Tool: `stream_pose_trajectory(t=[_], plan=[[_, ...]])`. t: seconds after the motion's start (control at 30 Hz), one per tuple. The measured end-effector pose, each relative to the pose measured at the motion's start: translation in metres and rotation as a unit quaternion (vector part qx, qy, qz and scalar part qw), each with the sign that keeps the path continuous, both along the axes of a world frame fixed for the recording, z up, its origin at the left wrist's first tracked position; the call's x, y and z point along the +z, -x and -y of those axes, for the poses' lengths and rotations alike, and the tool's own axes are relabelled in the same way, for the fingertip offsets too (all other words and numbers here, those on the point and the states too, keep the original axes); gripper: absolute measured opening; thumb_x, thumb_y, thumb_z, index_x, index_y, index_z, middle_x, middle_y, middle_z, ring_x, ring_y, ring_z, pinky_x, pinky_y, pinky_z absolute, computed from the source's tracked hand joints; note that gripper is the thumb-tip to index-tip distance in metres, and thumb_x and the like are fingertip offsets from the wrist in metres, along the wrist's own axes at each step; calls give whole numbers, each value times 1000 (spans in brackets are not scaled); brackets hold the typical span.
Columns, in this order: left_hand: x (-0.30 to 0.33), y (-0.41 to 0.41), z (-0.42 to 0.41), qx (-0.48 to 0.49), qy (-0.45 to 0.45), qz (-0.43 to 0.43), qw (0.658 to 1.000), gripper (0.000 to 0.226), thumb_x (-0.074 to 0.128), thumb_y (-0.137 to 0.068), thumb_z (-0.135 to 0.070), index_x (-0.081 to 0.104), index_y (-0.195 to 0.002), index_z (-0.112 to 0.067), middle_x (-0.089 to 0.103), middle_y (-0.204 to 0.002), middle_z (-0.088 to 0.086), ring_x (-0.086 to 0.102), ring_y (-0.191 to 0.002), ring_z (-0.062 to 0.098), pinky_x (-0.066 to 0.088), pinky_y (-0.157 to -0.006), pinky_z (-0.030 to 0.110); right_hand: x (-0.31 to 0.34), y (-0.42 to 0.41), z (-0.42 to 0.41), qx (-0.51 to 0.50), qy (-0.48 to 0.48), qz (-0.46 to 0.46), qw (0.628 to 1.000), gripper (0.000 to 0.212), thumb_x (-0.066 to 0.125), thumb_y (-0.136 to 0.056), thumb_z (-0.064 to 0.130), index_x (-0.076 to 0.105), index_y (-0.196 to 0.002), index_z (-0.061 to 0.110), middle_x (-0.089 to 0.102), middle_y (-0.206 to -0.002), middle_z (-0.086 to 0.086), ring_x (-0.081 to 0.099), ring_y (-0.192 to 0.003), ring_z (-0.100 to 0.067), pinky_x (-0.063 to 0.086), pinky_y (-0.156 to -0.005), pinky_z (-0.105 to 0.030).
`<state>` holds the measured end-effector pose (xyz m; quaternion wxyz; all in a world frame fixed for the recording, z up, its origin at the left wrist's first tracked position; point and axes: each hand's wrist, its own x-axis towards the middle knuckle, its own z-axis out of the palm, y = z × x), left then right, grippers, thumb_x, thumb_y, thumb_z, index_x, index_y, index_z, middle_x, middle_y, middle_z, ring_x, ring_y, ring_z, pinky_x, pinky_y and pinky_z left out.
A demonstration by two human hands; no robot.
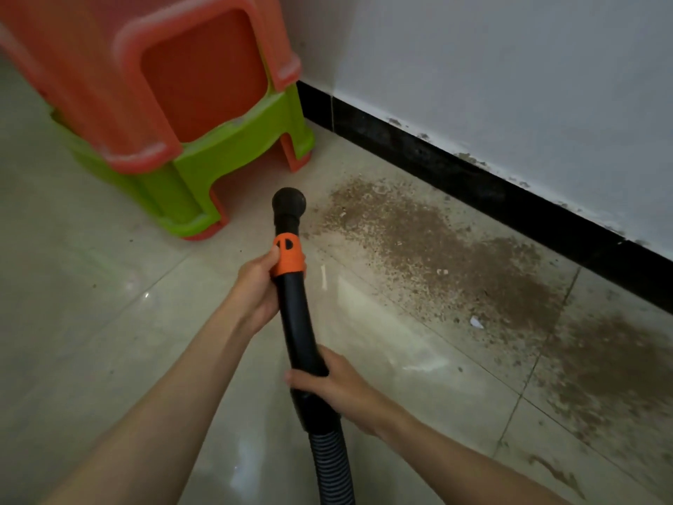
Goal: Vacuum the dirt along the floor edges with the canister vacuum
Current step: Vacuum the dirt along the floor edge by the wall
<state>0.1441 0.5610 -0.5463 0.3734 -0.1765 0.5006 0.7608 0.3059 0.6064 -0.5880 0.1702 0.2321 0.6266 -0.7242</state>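
A black vacuum wand (296,315) with an orange collar (288,255) points at the floor, and its round black nozzle (288,203) sits just left of the dirt. My left hand (256,286) grips the wand at the orange collar. My right hand (337,390) grips the wand lower down, just above the ribbed grey hose (333,464). Brown dirt (448,249) lies in a wide band on the tiles along the black baseboard (491,191), with a second patch (615,362) at the right. The canister is out of view.
Stacked plastic stools, orange (145,74) over green (233,147), stand in the corner at the upper left, close to the nozzle. A white wall (510,67) rises above the baseboard. A small white scrap (476,322) lies in the dirt. Glossy beige tiles (91,322) spread to the left.
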Motion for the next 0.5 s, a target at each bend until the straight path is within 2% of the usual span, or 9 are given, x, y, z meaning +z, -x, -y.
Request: stream_pose_trajectory(t=[0.07, 0.13, 0.2, 0.27, 0.3, 0.4, 0.5], plan=[[-5, 2, 10, 25, -45, 47, 998, 27, 36, -104, -25, 53, -111, -5, 62, -95, 17, 60, -78, 22, 57, -64, 30, -7, -5, 6, 7, -56, -9, 998, 22, 72, -87, 33, 52, -93, 26, 60, -87, 6, 60, -77, -8, 50, -71, -23], [-10, 2, 16, 22, -53, 66, 996, 37, 35, -104, -32, 49, -122, -3, 62, -95, 15, 59, -75, 21, 57, -60, 28, -10, -6, 9, 0, -117, -21, 993, 21, 69, -84, 37, 49, -85, 32, 58, -82, 8, 58, -72, -7, 48, -67, -24], [-15, 2, 19, -19, 19, 37, 999, 45, 36, -102, -42, 47, -126, -4, 61, -93, 12, 58, -69, 20, 54, -61, 32, -10, -7, 8, 3, -158, -19, 987, 20, 65, -81, 42, 48, -84, 31, 59, -79, 8, 57, -68, -6, 48, -64, -24], [-18, -1, 19, -62, 134, -18, 989, 44, 49, -96, -46, 50, -113, -6, 57, -86, 9, 56, -62, 20, 52, -60, 33, -10, -9, 7, 25, -186, -13, 982, 26, 63, -78, 48, 51, -90, 28, 61, -79, 7, 60, -69, -8, 51, -65, -26], [-19, -3, 17, -60, 176, -33, 982, 39, 57, -93, -42, 50, -105, -5, 55, -80, 8, 55, -58, 19, 51, -56, 33, -10, -10, 6, 37, -194, -10, 980, 31, 62, -77, 51, 52, -94, 27, 62, -81, 7, 62, -71, -9, 52, -65, -26], [-21, -5, 14, -5, 217, -49, 975, 27, 68, -88, -21, 50, -100, -5, 50, -68, 6, 49, -50, 17, 46, -43, 25, -6, -12, 8, 36, -161, -12, 986, 43, 67, -72, 62, 53, -100, 32, 65, -91, 7, 64, -76, -6, 51, -62, -17], [-16, 3, 17, 1, 183, -80, 980, 24, 65, -89, -17, 48, -103, -7, 50, -67, 6, 49, -46, 16, 45, -42, 24, -8, -25, 9, 18, -91, -6, 996, 63, 78, -65, 60, 48, -115, 35, 63, -103, 13, 63, -83, 2, 47, -64, -10]])
